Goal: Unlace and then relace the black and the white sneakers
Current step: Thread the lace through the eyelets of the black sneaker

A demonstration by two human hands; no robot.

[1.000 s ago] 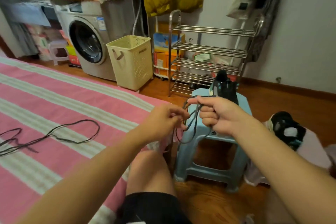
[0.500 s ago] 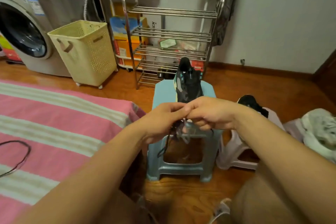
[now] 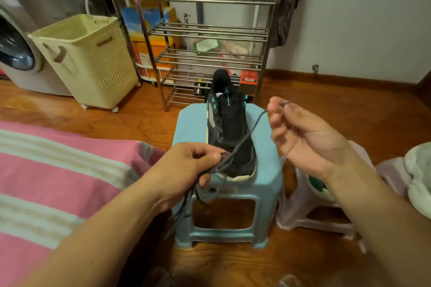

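Warm, dim indoor light tints the whole room yellowish, with soft shadow pooled beneath the pale blue plastic stool (image 3: pixel 268 170) and no hard glare beyond faint highlights on the chrome wire shoe rack (image 3: pixel 210 30). The wide lens bows the rack's uprights and stretches the edges. Both forearms at the bottom are soft and blurred, and fine detail is smeared throughout.

You had two hands in view, the left hand (image 3: pixel 186 168) and right hand (image 3: pixel 300 133), sharing one dark shoelace (image 3: pixel 247 137). There was one black sneaker (image 3: pixel 229 128) at centre and one white sneaker (image 3: pixel 419 177) at the right edge. Two stools stood there: one blue stool (image 3: pixel 265 184), one pale stool (image 3: pixel 310 212). Upper frame: one metal shoe rack (image 3: pixel 210 30), one cream laundry basket (image 3: pixel 93 58), one washing machine (image 3: pixel 16 53).
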